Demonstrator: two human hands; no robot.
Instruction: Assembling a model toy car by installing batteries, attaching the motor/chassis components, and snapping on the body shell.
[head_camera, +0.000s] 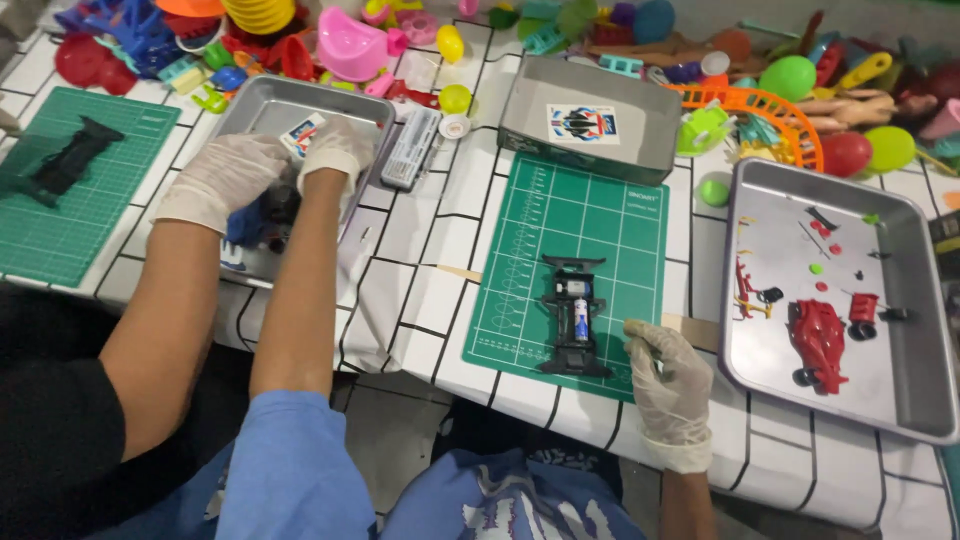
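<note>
My left hand (338, 148), gloved in white, reaches into a metal tray (372, 108) at the upper left, with its fingers curled near a sticker sheet (300, 133). Beside it, a co-worker's gloved hand (218, 178) is over a dark blue toy car part (262, 215) in the same tray. Whether my left hand grips anything is hidden. My right hand (668, 382), also gloved, rests with its fingers curled at the lower right corner of a green cutting mat (530, 230). A black toy car chassis (574, 315) with a battery lies on that mat, just left of my right hand.
A second metal tray (900, 330) at right holds a red toy car body (820, 345) and small parts. An upturned grey tray (590, 115) sits behind the mat. Another green mat (110, 190) with a black chassis lies far left. Colourful plastic toys crowd the far edge.
</note>
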